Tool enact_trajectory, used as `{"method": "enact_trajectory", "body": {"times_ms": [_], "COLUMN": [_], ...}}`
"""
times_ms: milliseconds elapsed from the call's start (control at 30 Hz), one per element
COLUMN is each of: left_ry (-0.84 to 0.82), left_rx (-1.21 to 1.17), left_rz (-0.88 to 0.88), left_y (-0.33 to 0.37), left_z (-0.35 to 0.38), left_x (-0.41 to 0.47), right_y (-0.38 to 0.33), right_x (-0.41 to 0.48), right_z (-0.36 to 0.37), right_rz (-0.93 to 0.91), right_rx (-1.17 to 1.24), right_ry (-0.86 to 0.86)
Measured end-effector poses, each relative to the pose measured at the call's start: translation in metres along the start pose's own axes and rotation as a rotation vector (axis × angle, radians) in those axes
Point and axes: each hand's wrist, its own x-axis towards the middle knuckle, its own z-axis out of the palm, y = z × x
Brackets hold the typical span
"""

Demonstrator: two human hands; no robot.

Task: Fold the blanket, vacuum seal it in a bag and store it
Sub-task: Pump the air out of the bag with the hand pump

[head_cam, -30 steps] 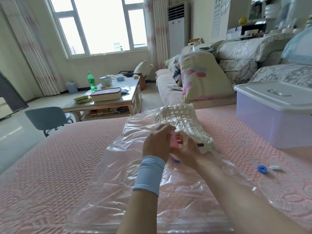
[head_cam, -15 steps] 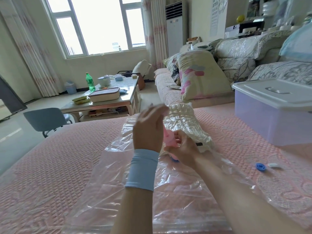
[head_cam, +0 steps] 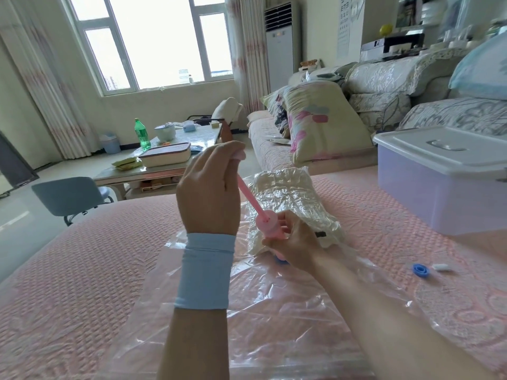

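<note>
A clear vacuum bag (head_cam: 274, 311) lies flat on the pink bed cover. Inside its far end sits the folded cream blanket (head_cam: 290, 198), shrunk and wrinkled under the plastic. A pink hand pump (head_cam: 267, 224) stands on the bag's blue valve (head_cam: 281, 260). My right hand (head_cam: 295, 244) grips the pump's body low down. Raised above it, my left hand (head_cam: 208, 187) grips the pump's handle, with the pink rod (head_cam: 248, 194) drawn out between them. A light blue band sits on my left wrist.
A lilac storage box with a white lid (head_cam: 439, 174) stands on the bed at the right. A blue valve cap (head_cam: 421, 270) and a small white piece (head_cam: 441, 267) lie beside the bag. Beyond the bed are a sofa (head_cam: 343, 127), a coffee table (head_cam: 164, 163) and a grey chair (head_cam: 68, 193).
My left hand has risen from beside my right hand, pulling the pump's handle up and drawing the rod out. My right hand has stayed on the pump's body.
</note>
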Motion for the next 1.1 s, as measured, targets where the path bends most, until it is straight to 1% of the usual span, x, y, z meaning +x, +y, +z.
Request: {"method": "enact_trajectory", "body": {"times_ms": [33,67,100,200,233,267,300,333,367,467,533,667,700,733,767,800,867,900,933,967,1033,1100], "left_ry": [0.027,0.002,-0.086,-0.543,-0.672,-0.740,-0.750,-0.723,-0.659,-0.370,-0.230,-0.079,-0.072,-0.110,-0.198,-0.324,-0.610,-0.718,-0.773,-0.782,-0.711,-0.520], "left_rx": [-0.015,-0.024,-0.028,0.014,0.040,0.066,0.096,0.123,0.137,0.125,0.098,0.000,-0.032,-0.047,-0.043,-0.032,-0.030,-0.024,0.000,0.037,0.119,0.151], "left_rz": [-0.020,-0.039,-0.055,-0.157,-0.193,-0.201,-0.177,-0.133,-0.085,0.001,-0.004,-0.073,-0.096,-0.104,-0.100,-0.103,-0.186,-0.237,-0.260,-0.253,-0.157,-0.034], "left_y": [0.002,0.002,0.000,-0.012,-0.016,-0.019,-0.020,-0.019,-0.017,-0.007,-0.001,-0.002,-0.004,-0.006,-0.008,-0.012,-0.020,-0.023,-0.025,-0.025,-0.020,-0.013], "left_z": [0.005,0.013,0.021,0.037,0.039,0.039,0.037,0.033,0.028,0.007,-0.003,0.004,0.009,0.016,0.022,0.029,0.035,0.036,0.035,0.032,0.022,0.006], "left_x": [-0.006,-0.016,-0.027,-0.060,-0.064,-0.063,-0.057,-0.049,-0.039,-0.008,0.006,0.005,-0.001,-0.011,-0.022,-0.036,-0.058,-0.064,-0.066,-0.063,-0.049,-0.027], "right_y": [0.001,0.000,0.000,0.002,0.002,0.001,0.000,-0.001,-0.002,-0.003,-0.004,-0.003,-0.003,-0.004,-0.004,-0.004,-0.005,-0.005,-0.005,-0.004,-0.003,-0.004], "right_x": [0.000,0.000,0.000,0.002,0.001,0.001,0.000,0.000,0.000,-0.001,-0.001,-0.003,-0.003,-0.002,-0.002,-0.001,-0.001,-0.001,-0.002,-0.003,-0.004,-0.003], "right_z": [0.000,0.001,0.002,0.004,0.005,0.006,0.006,0.006,0.005,0.001,-0.002,0.000,0.001,0.001,0.002,0.001,0.002,0.004,0.006,0.007,0.007,0.005], "right_rz": [0.004,0.004,0.004,0.000,0.000,-0.003,-0.009,-0.012,-0.013,-0.007,-0.005,0.010,0.008,0.003,0.001,0.001,0.003,0.000,-0.003,-0.003,-0.010,-0.010], "right_rx": [0.000,-0.001,0.001,0.017,0.015,0.010,0.002,-0.003,-0.005,-0.003,-0.001,-0.009,-0.011,-0.013,-0.014,-0.016,-0.026,-0.036,-0.047,-0.057,-0.071,-0.065], "right_ry": [-0.004,-0.001,0.009,0.036,0.035,0.031,0.029,0.029,0.028,0.014,0.011,-0.012,-0.006,0.004,0.016,0.026,0.030,0.024,0.023,0.032,0.051,0.038]}}
